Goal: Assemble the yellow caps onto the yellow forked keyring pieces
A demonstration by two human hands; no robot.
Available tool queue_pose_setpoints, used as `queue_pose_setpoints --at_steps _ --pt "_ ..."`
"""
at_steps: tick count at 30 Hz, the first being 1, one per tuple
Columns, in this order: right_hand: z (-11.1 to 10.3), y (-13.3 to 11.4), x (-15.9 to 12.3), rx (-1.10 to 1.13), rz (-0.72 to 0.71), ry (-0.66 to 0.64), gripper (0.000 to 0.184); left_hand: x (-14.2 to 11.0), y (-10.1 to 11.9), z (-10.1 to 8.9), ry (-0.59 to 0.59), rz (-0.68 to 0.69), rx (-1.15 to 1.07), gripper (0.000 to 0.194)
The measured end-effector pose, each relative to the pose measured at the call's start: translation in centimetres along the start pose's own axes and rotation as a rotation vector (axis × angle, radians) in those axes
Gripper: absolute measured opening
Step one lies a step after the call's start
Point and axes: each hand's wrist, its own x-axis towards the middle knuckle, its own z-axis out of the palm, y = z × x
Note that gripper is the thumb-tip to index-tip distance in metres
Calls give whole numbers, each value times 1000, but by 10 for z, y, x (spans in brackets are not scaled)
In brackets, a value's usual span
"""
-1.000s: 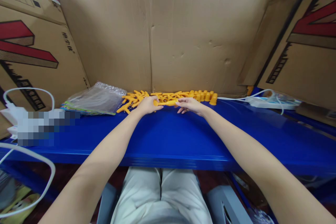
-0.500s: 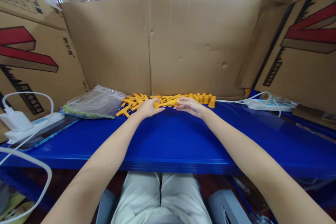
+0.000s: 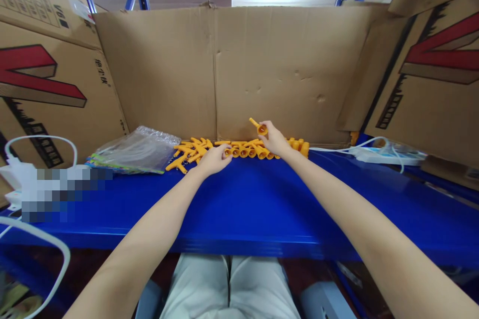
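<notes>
My right hand (image 3: pixel 274 137) is raised above the row, its fingers closed on a yellow funnel-shaped piece (image 3: pixel 258 125) with its hollow cup toward me and its stem pointing up left. Low at the left end of the row, my left hand (image 3: pixel 214 159) has its thumb and fingers around a yellow cup-shaped piece (image 3: pixel 227 152). Between the hands lies a line of similar yellow cups (image 3: pixel 244 153), open ends facing me. Left of them is a loose pile of yellow T-shaped pieces (image 3: pixel 178 162), some with small dark metal bits. Several yellow cups (image 3: pixel 304 148) stand right of my right hand.
Clear plastic bags (image 3: pixel 138 149) lie left on the blue table (image 3: pixel 239 204). A cardboard panel (image 3: pixel 284 70) closes off the back, with cartons (image 3: pixel 41 79) at the sides. A white power strip (image 3: pixel 389 154) and cable sit at right; a white charger and cables are at left.
My right hand has risen from the row, lifting the yellow funnel-shaped piece. The row of open cups now shows. My left hand has stayed near the left end, its fingers drawn in closer.
</notes>
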Motion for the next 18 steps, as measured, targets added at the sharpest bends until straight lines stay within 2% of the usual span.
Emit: queue_pose_setpoints --at_steps 4,7,10,12,14,18 --pt "6 9 -8 -333 -86 -262 47 0 1 0 -12 -3 8 36" --pt "9 14 -8 -458 -49 -405 58 1 1 1 -23 -1 6 35" --pt "1 17 3 -471 81 -473 68 2 0 2 -39 12 8 33" --pt "-12 20 15 -459 180 -525 71 2 -2 3 -46 23 14 31" --pt "-28 24 26 -430 202 -568 70 3 -3 4 -45 35 20 29" --pt "-50 37 33 -507 331 -530 66 2 -3 5 -52 57 29 26"
